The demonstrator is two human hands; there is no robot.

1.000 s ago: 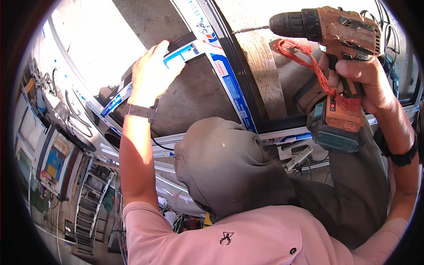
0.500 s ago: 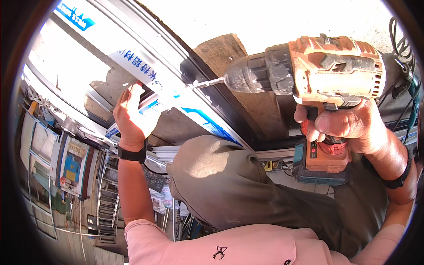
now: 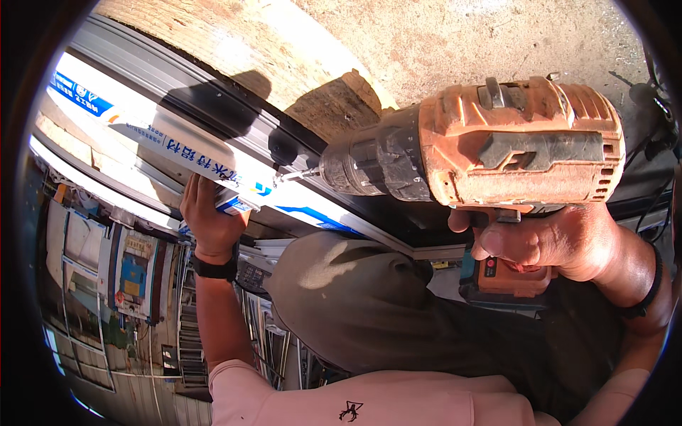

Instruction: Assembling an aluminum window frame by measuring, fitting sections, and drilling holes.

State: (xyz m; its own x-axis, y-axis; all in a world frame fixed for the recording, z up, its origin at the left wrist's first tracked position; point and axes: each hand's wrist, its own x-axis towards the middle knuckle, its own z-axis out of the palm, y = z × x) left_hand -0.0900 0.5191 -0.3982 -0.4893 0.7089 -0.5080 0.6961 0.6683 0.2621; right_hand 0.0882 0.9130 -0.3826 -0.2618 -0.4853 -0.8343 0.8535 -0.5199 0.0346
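My right hand is wrapped around the grip of a scuffed orange-and-black cordless drill, a finger at its trigger. From the chuck a thin driver bit points left, its tip at the side of an aluminium profile covered in white and blue protective film. Below that spot, my left hand is closed around a crosspiece, also film-covered, that meets the profile. Its fingertips are partly hidden behind the long profile. Whether a screw sits at the bit's tip is too small to tell.
A dark grey frame rail runs alongside the profile, with a wooden block beyond it. My bent knee is close under the work. At lower left are a ladder and a blue-fronted box. Cables hang at far right.
The drill and its bit have shifted left and lower in the view, as has the profile. Shadow now covers my left hand, which keeps hold of the crosspiece.
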